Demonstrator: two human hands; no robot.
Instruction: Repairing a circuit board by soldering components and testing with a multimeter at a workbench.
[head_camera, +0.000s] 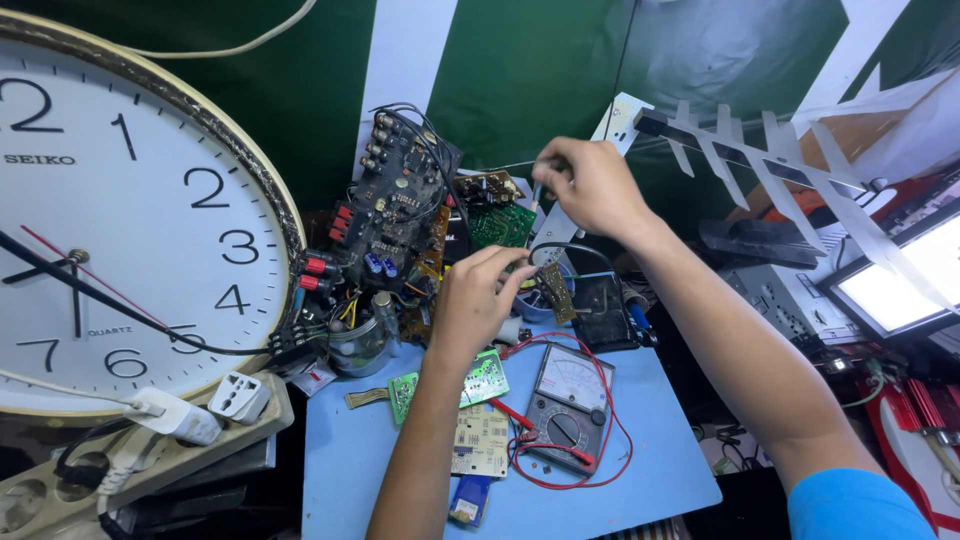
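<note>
Pinched in the left hand's (478, 290) grip is a small brown circuit board (553, 290), held above the blue worktop (650, 450), while the right hand (592, 185) is closed around a thin tool (537, 195) above it. Slippage onto the analogue multimeter (565, 405) and its red leads (600, 470) is judged possible, given the crowding. A large wall clock (130, 210), an aerial (780, 160) and a stacked chassis of boards (400, 220) are noted around it.

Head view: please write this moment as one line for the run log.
left hand: holds small circuit board | right hand: holds thin tool | multimeter: on blue table
</note>
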